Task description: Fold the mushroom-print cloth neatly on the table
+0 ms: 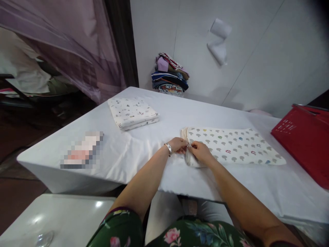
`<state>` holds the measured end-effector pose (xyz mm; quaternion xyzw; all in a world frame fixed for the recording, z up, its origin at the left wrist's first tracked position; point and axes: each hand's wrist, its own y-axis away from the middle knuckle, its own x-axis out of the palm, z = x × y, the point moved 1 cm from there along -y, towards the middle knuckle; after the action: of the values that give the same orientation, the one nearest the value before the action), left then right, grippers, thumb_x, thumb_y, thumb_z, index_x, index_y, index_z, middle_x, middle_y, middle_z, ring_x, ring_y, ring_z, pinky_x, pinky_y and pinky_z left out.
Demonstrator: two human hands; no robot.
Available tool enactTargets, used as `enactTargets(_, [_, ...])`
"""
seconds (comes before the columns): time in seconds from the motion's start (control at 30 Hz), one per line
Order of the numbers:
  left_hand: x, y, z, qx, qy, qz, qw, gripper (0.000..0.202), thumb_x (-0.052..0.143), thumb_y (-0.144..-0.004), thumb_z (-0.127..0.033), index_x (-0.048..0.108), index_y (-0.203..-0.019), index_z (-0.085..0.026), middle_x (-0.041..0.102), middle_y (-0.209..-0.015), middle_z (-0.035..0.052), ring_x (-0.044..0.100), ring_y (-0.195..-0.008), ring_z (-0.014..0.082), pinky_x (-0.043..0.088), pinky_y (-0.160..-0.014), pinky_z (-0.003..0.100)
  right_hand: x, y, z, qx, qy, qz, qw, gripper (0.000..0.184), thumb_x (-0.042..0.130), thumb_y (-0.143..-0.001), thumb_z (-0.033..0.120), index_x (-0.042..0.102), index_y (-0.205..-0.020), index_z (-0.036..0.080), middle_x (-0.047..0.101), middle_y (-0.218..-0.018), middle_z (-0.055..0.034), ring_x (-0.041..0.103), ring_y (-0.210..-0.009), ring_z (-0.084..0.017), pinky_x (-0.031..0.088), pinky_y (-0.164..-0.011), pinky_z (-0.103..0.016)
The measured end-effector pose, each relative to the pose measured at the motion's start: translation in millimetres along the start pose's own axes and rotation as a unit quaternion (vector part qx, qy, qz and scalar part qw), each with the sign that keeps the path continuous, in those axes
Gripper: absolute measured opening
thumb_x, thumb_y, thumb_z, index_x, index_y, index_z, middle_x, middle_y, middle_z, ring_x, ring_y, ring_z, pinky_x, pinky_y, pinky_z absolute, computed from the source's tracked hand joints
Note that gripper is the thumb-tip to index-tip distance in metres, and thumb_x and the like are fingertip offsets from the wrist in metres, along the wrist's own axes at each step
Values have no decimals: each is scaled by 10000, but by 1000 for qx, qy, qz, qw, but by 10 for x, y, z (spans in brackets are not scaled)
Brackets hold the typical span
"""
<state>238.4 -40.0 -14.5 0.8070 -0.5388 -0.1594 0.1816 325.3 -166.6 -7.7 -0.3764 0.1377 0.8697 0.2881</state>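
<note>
Left hand [178, 145] and right hand [202, 153], grips pinched closed, hold mushroom-print cloth [235, 146] by its left edge, where even tension should align layers.

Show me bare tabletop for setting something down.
Bare white tablecloth shows between the plant-print cloth and the left hand, and behind the mushroom-print cloth. Crowded: that cloth's layered end, where the right hand sits beside the left.
</note>
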Motion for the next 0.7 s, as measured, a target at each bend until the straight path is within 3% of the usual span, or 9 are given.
enactTargets(0.1, [-13, -24, 8, -3, 36, 2, 999, 198, 628, -783, -316, 541, -753, -141, 595, -551, -23, 563, -443, 81, 375, -420, 173, 42, -47, -148, 33, -147, 20, 988, 202, 522, -720, 399, 540, -678, 202, 533, -545, 24, 478, -515, -123, 360, -503, -240])
enactTargets(0.17, [-15, -46, 17, -2, 63, -2, 998, 159, 622, -788, -274, 534, -761, -144, 594, -549, -27, 577, -458, 88, 392, -437, 179, 64, -65, -217, 40, -169, 14, 985, 206, 532, -713, 401, 554, -693, 197, 534, -535, 26, 476, -502, -121, 370, -496, -239])
enactTargets(0.43, [20, -77, 38, 5, 72, -19, 997, 151, 655, -728, -153, 506, -754, -154, 544, -477, -68, 541, -425, 74, 400, -442, 176, 25, -3, -70, 7, -3, -35, 999, 135, 502, -744, 318, 577, -764, 208, 588, -626, 22, 511, -593, -128, 339, -547, -232])
enactTargets(0.57, [40, -44, 14, 23, 70, -13, 997, 131, 600, -766, -129, 487, -703, -150, 555, -476, -57, 518, -409, 59, 398, -435, 167, 11, 21, 46, -12, 77, -31, 996, 175, 546, -747, 378, 558, -766, 204, 598, -677, 8, 515, -642, -138, 327, -576, -241])
enactTargets(0.7, [46, -24, -4, 35, 78, -11, 996, 139, 586, -795, -146, 493, -691, -146, 566, -492, -49, 505, -401, 51, 399, -434, 169, 16, -7, 0, -4, 50, -22, 999, 176, 562, -737, 372, 561, -754, 197, 597, -674, 0, 511, -628, -134, 334, -565, -240])
